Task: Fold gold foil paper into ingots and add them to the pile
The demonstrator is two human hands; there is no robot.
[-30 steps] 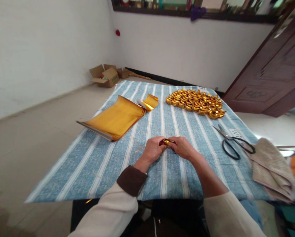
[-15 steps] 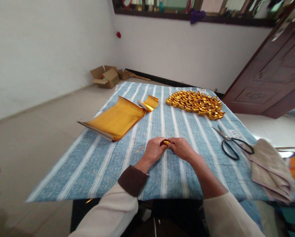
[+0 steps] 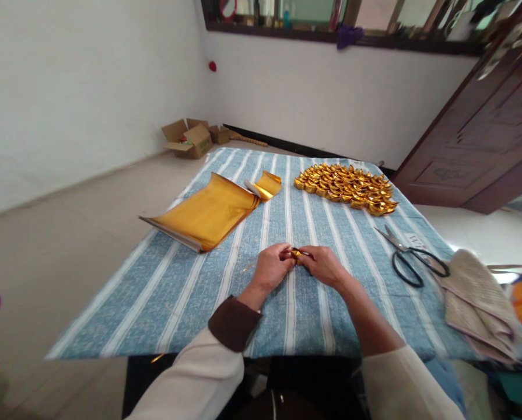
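Observation:
Between my two hands is a small folded gold foil paper ingot (image 3: 296, 255), held just above or on the striped cloth near the middle of the table. My left hand (image 3: 273, 267) grips its left side, fingers closed round it. On the other side, my right hand (image 3: 324, 263) pinches the ingot's right end. Much of the piece is hidden by my fingers. Beyond my hands to the right stands a cluster of finished-looking gold paper ingots (image 3: 346, 186) in packed rows. A stack of gold foil paper sheets (image 3: 208, 213) lies to the left, its edges curling.
Black-handled scissors (image 3: 407, 251) lie open on the right, beside a beige cloth (image 3: 479, 303). A small curled gold sheet (image 3: 267, 185) touches the stack's far end. The blue striped tablecloth (image 3: 164, 297) covers the table. Cardboard boxes (image 3: 188, 140) sit on the floor behind.
Both hands stay in nearly the same place with the gold paper ingot between them. The fingers have shifted slightly on it, and the view has tilted a little upward.

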